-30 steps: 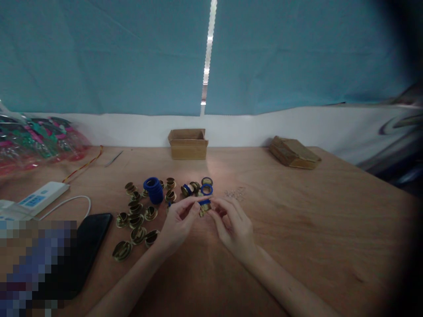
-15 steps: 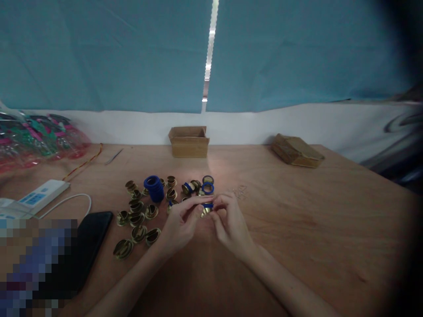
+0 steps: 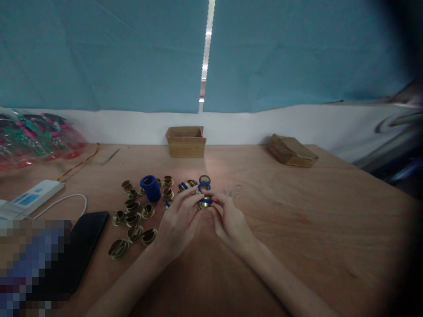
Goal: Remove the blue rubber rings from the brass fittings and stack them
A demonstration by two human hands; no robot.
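Observation:
Between my two hands is a round brass-coloured fitting with a blue ring [image 3: 206, 202] around it. My right hand [image 3: 231, 222] pinches it from the right with thumb and fingers. From the other side my left hand [image 3: 178, 220] closes on its left edge, the fingertips partly hiding it. Just behind lie a loose blue ring [image 3: 204, 186] and several brass fittings with blue rings [image 3: 183, 187]. Left of my hands stands a stack of blue rings [image 3: 151, 188], with several plain brass fittings [image 3: 133, 219] spread around it.
Small thin wire pieces [image 3: 234, 191] lie right of the fittings. An open cardboard box [image 3: 187, 147] and another carton [image 3: 292, 150] stand at the back. A black phone-like slab [image 3: 87, 246], a white power strip [image 3: 38, 196], tweezers [image 3: 110, 156] and plastic-wrapped goods [image 3: 39, 136] occupy the left.
My left fingers have shifted on the fitting, uncovering more of its brass side. The fitting sits slightly higher, and the whole view has moved a little.

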